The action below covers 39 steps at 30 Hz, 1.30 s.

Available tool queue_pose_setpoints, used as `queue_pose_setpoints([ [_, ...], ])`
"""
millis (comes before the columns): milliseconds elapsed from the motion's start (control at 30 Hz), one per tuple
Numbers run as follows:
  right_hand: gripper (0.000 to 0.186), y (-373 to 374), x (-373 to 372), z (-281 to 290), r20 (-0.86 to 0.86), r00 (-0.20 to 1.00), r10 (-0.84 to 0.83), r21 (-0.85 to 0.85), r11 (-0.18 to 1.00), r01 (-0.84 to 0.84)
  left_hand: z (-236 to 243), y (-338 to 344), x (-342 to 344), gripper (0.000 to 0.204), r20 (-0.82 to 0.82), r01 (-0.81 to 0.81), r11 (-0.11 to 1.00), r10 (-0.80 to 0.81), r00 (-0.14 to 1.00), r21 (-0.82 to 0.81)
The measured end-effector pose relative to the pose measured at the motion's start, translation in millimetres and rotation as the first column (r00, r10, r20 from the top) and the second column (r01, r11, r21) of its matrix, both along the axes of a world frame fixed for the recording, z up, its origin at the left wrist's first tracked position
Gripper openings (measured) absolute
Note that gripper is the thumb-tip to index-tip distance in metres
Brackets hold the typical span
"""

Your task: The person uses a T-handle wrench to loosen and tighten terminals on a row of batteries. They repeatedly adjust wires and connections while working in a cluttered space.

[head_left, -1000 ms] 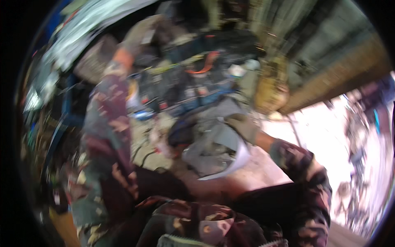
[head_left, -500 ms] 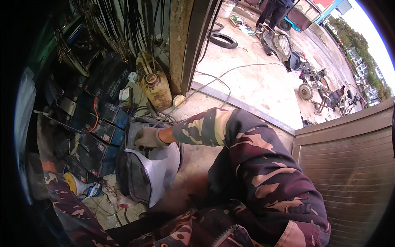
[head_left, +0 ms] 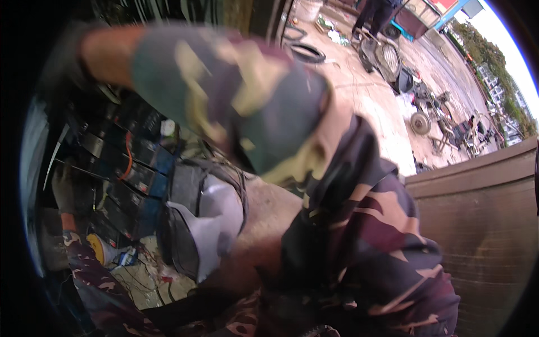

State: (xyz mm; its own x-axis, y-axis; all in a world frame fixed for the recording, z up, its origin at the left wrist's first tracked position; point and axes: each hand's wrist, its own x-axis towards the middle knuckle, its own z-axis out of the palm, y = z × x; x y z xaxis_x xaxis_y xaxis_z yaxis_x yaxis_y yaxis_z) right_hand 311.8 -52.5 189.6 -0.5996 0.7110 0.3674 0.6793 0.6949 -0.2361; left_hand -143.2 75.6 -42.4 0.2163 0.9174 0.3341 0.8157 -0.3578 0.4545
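Observation:
My left hand [head_left: 63, 188], in a grey glove, is at the far left beside a bank of dark box-shaped batteries [head_left: 132, 202]. A thin pale rod [head_left: 81, 169] runs by it; whether the hand grips the rod is too dark to make out. My right arm stretches across the view to the upper left. At its end my gloved right hand [head_left: 64, 62] is a dark motion smear, its fingers unreadable. Below that arm lies a black-and-grey, seat-like or bag-like piece [head_left: 219, 208]. An orange-red cable [head_left: 129, 157] loops over the batteries.
A yellow-and-white spool-like thing [head_left: 100, 250] and tangled wires lie on the floor near the batteries. A ribbed brown panel [head_left: 477, 224] stands at the right. Outside are tyres [head_left: 307, 53], scooter parts [head_left: 421, 122] and another person's legs [head_left: 373, 17].
My right hand has left the black-and-grey piece and swung up and left, its arm now hiding the yellow jerrycan and doorway post. My left hand has barely shifted.

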Motion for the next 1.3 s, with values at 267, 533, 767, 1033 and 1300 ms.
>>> queue_pose_setpoints([
  [267, 0.047, -89, -11, -135, -0.534, 0.841, -0.091, -0.487, 0.846, -0.218, 1, -29, 50, 0.035, 0.395, 0.070, 0.988, -0.010, 0.919, -0.139],
  [533, 0.034, -139, 25, -333, -0.288, 0.924, -0.252, -0.711, 0.703, -0.030, 16, -74, 94, 0.026, 0.320, 0.031, 0.977, 0.039, 0.947, -0.210],
  [767, 0.039, -129, 19, -313, -0.197, 0.886, -0.420, -0.937, 0.346, -0.044, 27, -89, 118, 0.028, 0.140, -0.147, 0.982, 0.162, 0.977, -0.115],
  [1033, 0.040, -132, 19, -325, -0.236, 0.888, -0.395, -0.905, 0.423, -0.052, 12, -78, 93, 0.024, 0.367, 0.146, 0.935, -0.019, 0.930, -0.322],
  [1300, 0.039, -130, 20, -326, -0.240, 0.864, -0.442, -0.925, 0.375, -0.066, 32, -102, 120, 0.032, -0.015, -0.198, 0.971, 0.197, 0.980, -0.133],
])
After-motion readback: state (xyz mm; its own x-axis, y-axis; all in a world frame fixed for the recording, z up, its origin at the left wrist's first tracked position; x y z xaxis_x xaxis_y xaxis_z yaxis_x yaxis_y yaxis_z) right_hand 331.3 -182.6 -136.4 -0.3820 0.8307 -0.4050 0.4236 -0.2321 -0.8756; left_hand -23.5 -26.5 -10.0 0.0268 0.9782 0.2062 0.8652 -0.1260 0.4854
